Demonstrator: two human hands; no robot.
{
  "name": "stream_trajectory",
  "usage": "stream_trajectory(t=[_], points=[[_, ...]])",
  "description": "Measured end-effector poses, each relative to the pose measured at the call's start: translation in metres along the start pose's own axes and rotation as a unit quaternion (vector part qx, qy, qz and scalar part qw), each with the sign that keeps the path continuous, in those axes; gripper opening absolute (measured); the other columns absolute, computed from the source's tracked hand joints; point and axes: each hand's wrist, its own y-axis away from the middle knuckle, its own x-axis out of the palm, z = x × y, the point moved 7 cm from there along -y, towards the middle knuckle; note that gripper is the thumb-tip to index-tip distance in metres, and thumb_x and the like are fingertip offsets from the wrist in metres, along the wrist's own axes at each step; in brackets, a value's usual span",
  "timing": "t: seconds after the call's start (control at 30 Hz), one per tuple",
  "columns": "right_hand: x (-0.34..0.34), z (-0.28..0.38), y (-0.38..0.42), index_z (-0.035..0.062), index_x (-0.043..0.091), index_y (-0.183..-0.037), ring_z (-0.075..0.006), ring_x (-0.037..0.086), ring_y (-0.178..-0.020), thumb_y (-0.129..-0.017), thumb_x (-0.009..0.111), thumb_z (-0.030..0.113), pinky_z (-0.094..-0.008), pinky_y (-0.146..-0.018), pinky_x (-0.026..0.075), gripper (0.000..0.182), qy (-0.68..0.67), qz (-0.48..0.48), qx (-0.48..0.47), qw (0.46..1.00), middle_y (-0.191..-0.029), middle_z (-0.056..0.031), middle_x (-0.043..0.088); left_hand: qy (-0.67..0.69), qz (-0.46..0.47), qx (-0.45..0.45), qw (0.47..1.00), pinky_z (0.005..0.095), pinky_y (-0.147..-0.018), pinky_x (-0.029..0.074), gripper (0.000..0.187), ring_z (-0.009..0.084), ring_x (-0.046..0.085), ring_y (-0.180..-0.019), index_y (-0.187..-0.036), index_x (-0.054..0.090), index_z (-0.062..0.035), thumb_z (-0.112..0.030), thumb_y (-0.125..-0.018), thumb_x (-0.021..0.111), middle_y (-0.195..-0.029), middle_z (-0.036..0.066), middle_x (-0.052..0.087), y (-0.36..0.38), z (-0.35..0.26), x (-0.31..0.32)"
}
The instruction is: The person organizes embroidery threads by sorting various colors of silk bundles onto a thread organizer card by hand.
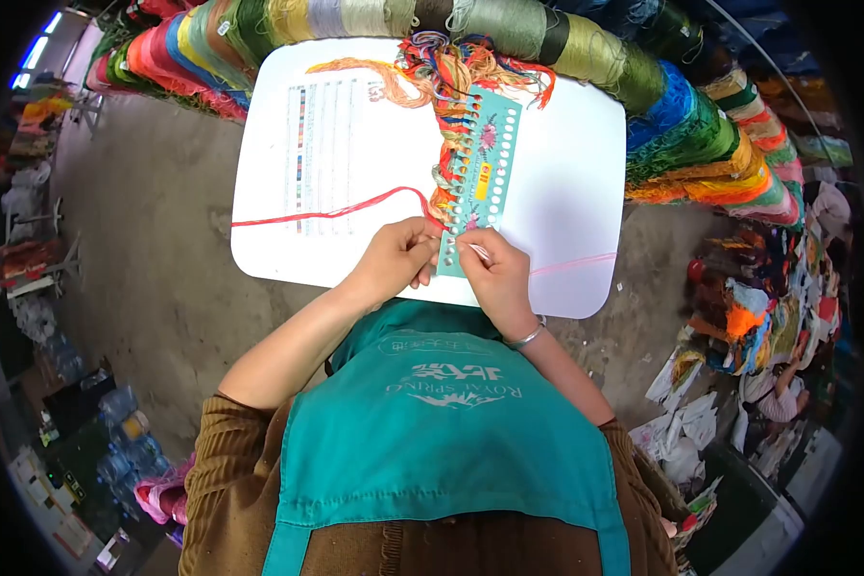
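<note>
A green floss card (494, 144) with holes down both edges lies on a white board (259, 173). Looped skeins of orange, red and multicoloured thread (446, 154) hang from its left-hand holes. My left hand (400, 257) is closed at the card's lower left edge, its fingertips partly hidden. Right beside those fingertips, a red thread (355, 208) comes in across the board from the left. Over the card's lower right part, my right hand (497, 274) pinches a pale pink thread (576, 262), which trails off to the right.
Thick bundles of coloured thread (509, 29) hang along the board's far side and curve down the right. A printed colour chart (322, 158) lies on the board's left half. Water bottles (120, 451) stand on the floor at left; another person (782, 394) is at far right.
</note>
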Motion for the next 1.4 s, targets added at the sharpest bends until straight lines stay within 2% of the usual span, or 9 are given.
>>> stream_trajectory(t=[0.37,0.63,0.73,0.97,1.03,1.1,1.17,1.3,1.4], points=[[0.008,-0.001,-0.009,0.0035,0.062,-0.095,-0.0121,0.056,-0.053,-0.087,0.071,0.009,-0.0301,-0.05,0.042,0.013,0.083,0.064,0.042,0.994,-0.059,-0.005,0.056,-0.13,-0.043,0.037,0.99,0.0228,-0.053,0.048,0.012,0.0082,0.057,-0.058,-0.094,0.063,0.0015,-0.007,-0.094,0.055,-0.075,0.003,0.061,0.0,-0.017,-0.024],[0.013,0.01,-0.023,0.007,0.055,-0.091,-0.0232,0.058,-0.052,-0.088,0.072,0.023,-0.0362,-0.048,0.04,0.023,0.209,0.111,0.07,0.969,-0.057,-0.0077,0.054,0.066,0.084,-0.03,0.994,0.0217,-0.043,0.037,0.017,0.0073,0.049,-0.047,-0.092,0.069,-0.0016,-0.016,-0.095,0.06,-0.065,0.003,0.06,0.014,-0.022,0.004],[0.008,0.002,-0.027,0.0058,0.056,-0.092,-0.0146,0.048,-0.049,-0.091,0.07,0.024,-0.0319,-0.049,0.036,0.023,0.1,0.116,0.081,0.985,-0.055,-0.0037,0.049,0.049,0.028,-0.047,0.997,0.021,-0.043,0.035,0.02,0.0057,0.048,-0.047,-0.096,0.067,-0.0024,-0.02,-0.099,0.056,-0.062,0.001,0.058,0.004,-0.014,-0.005],[0.005,-0.004,-0.026,0.0051,0.056,-0.105,-0.0033,0.035,-0.054,-0.09,0.071,0.018,-0.0262,-0.05,0.028,0.025,-0.005,0.177,0.137,0.975,-0.056,0.0047,0.041,-0.387,-0.002,0.239,0.891,0.0317,-0.058,0.047,0.018,0.0131,0.061,-0.067,-0.091,0.064,-0.0007,-0.019,-0.095,0.063,-0.07,0.006,0.058,-0.004,-0.036,0.014],[0.006,-0.004,-0.025,0.0052,0.056,-0.107,-0.0029,0.036,-0.055,-0.09,0.071,0.017,-0.026,-0.05,0.028,0.025,-0.007,0.189,0.137,0.972,-0.056,0.005,0.041,-0.386,0.004,0.214,0.897,0.036,-0.063,0.048,0.019,0.0166,0.06,-0.069,-0.091,0.062,0.0001,-0.018,-0.095,0.062,-0.068,0.008,0.054,-0.006,-0.035,0.012],[0.006,-0.008,-0.025,0.005,0.054,-0.11,-0.0046,0.037,-0.054,-0.09,0.07,0.018,-0.0267,-0.05,0.03,0.028,0.007,0.172,0.135,0.976,-0.056,0.0034,0.041,-0.234,0.023,0.167,0.958,0.0321,-0.055,0.043,0.015,0.0144,0.054,-0.06,-0.089,0.062,-0.0002,-0.015,-0.093,0.062,-0.066,0.006,0.053,-0.008,-0.029,0.004],[0.006,0.004,-0.028,0.0049,0.053,-0.111,-0.0061,0.038,-0.054,-0.09,0.069,0.017,-0.0276,-0.05,0.031,0.029,0.054,0.181,0.132,0.973,-0.056,0.0019,0.042,0.118,0.073,-0.047,0.989,0.0272,-0.047,0.034,0.011,0.0099,0.042,-0.052,-0.086,0.06,-0.0023,-0.011,-0.092,0.059,-0.062,0.001,0.047,-0.001,-0.015,-0.011],[0.006,0.009,-0.029,0.0044,0.05,-0.113,-0.011,0.042,-0.052,-0.089,0.067,0.014,-0.0304,-0.051,0.034,0.031,0.117,0.195,0.119,0.966,-0.055,-0.0024,0.044,0.206,0.076,-0.043,0.975,0.0228,-0.041,0.021,0.014,0.003,0.026,-0.046,-0.078,0.045,-0.0121,-0.012,-0.09,0.052,-0.059,-0.008,0.032,0.037,-0.035,-0.095],[0.008,0.01,-0.029,0.0044,0.05,-0.112,-0.0118,0.043,-0.052,-0.088,0.066,0.011,-0.0312,-0.051,0.035,0.03,0.121,0.191,0.142,0.964,-0.055,-0.003,0.045,0.212,-0.185,0.004,0.959,0.022,-0.039,0.021,0.016,0.0042,0.027,-0.046,-0.078,0.046,-0.0125,-0.016,-0.091,0.053,-0.06,-0.007,0.031,0.088,-0.054,-0.202]])
